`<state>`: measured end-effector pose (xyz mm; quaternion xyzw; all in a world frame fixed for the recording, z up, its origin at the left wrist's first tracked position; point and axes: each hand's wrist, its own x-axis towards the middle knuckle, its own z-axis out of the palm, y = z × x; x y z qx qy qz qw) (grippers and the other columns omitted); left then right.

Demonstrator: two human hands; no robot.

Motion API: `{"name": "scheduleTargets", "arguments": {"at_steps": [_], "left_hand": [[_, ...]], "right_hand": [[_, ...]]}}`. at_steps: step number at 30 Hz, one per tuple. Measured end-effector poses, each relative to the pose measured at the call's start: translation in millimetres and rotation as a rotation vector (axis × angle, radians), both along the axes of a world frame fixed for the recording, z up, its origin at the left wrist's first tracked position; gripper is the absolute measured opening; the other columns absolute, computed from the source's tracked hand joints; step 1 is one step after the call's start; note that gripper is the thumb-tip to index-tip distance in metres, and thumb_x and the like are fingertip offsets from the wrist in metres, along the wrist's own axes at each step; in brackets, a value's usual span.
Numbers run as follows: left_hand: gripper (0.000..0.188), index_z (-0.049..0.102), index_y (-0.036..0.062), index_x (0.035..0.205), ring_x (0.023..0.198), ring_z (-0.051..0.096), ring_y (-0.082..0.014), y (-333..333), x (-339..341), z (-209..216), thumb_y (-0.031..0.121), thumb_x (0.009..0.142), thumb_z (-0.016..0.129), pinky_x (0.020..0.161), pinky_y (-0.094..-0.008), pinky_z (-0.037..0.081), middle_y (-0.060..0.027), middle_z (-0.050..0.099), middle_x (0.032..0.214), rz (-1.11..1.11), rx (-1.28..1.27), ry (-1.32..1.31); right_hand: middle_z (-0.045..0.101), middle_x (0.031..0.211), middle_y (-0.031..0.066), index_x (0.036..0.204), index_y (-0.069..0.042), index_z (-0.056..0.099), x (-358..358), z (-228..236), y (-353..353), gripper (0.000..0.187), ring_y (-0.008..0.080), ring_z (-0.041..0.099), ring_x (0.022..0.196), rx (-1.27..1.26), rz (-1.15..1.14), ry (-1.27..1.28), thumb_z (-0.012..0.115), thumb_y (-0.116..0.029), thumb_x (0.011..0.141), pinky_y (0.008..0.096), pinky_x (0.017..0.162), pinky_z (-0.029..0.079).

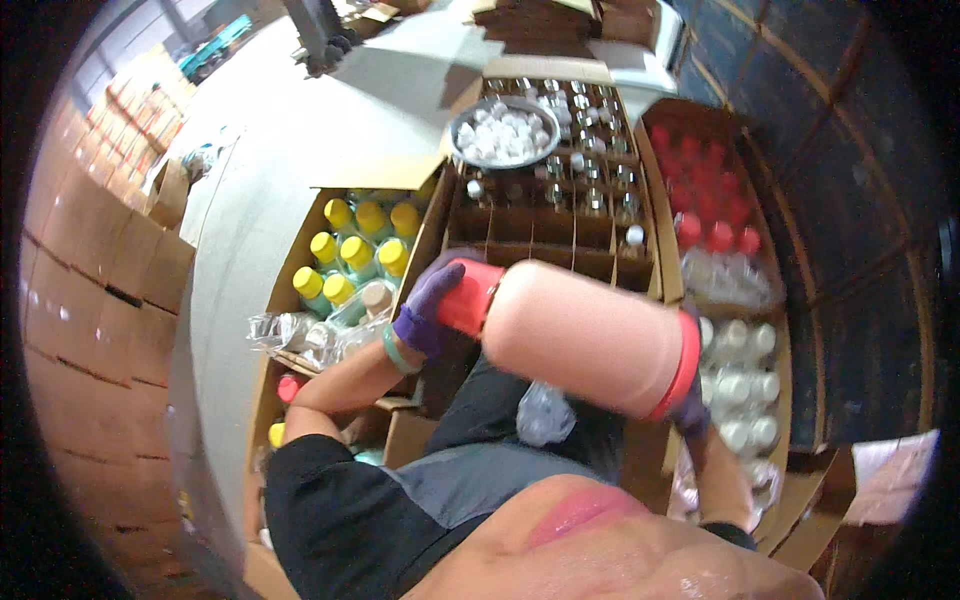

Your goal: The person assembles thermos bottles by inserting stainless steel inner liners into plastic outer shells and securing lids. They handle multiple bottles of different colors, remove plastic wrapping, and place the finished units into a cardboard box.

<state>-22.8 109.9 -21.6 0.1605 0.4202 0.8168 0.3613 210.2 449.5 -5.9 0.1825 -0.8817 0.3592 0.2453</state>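
Observation:
Both of my hands wear purple gloves and hold a large pink bottle [580,335], which lies tilted across the space in front of my chest. It has a red cap [470,297] and a red base. My left hand [428,305] is wrapped round the cap at the upper left. At the lower right, my right hand [690,412] grips the red base end, its fingers mostly hidden behind the bottle. A crumpled clear plastic bag [545,413] lies on my lap below the bottle.
A metal bowl [456,140] of small white pieces rests on a divided carton [572,262] with clear glass bottles. Yellow-capped bottles [355,252] stand in a carton at left. At right are red-capped bottles [718,236] and white-capped ones [735,434]. Stacked cartons [100,330] line the far left.

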Motion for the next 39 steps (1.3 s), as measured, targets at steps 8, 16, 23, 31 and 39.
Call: {"name": "scheduleTargets", "arguments": {"at_steps": [8,16,23,31,39], "left_hand": [[0.074,0.040,0.0031,0.140,0.124,0.051,-0.0311,11.4,3.3,-1.4,0.053,0.088,0.056,0.107,-0.0476,0.038,-0.0164,0.051,0.136,0.030,-0.022,-0.047],[0.074,0.050,0.0013,0.125,0.110,0.057,-0.0344,29.4,22.0,48.3,0.046,0.070,0.073,0.096,-0.0461,0.044,-0.0201,0.057,0.116,0.427,-0.136,1.074],[0.065,0.046,0.0003,0.133,0.119,0.052,-0.0271,15.8,-14.9,37.7,0.051,0.091,0.052,0.105,-0.0397,0.038,-0.0164,0.053,0.130,0.029,-0.161,0.193],[0.039,0.059,-0.0020,0.105,0.106,0.057,-0.0330,23.6,25.8,62.0,0.022,0.074,0.064,0.097,-0.0442,0.042,-0.0219,0.059,0.114,0.452,-0.261,1.293],[0.070,0.039,0.0088,0.142,0.126,0.048,-0.0316,17.5,-11.6,0.8,0.054,0.090,0.053,0.108,-0.0475,0.037,-0.0143,0.048,0.139,0.166,0.025,-0.134]], "right_hand": [[0.020,0.157,0.0138,0.153,-0.007,0.014,-12.8,-3.7,17.0,0.124,0.0281,0.021,0.145,-0.281,0.006,-0.216,0.081,-0.058,0.062,0.0437,0.117,0.018],[0.023,0.156,0.0123,0.152,-0.008,0.016,-30.7,-44.5,-16.4,0.111,0.0264,0.023,0.143,-0.840,0.020,-0.283,0.077,-0.052,0.070,0.0427,0.116,0.020],[0.027,0.153,0.0118,0.150,-0.009,0.020,-34.7,-37.1,-9.7,0.104,0.0256,0.026,0.142,-1.041,0.136,-0.271,0.075,-0.050,0.072,0.0423,0.115,0.022],[0.031,0.151,0.0113,0.148,-0.009,0.025,-30.4,-54.6,-19.0,0.095,0.0246,0.029,0.140,-1.169,0.133,-0.267,0.072,-0.047,0.075,0.0418,0.114,0.024],[0.035,0.148,0.0107,0.146,-0.009,0.030,-49.5,-47.8,-18.1,0.086,0.0236,0.033,0.138,-1.065,0.156,-0.264,0.070,-0.044,0.078,0.0414,0.113,0.026]]}}
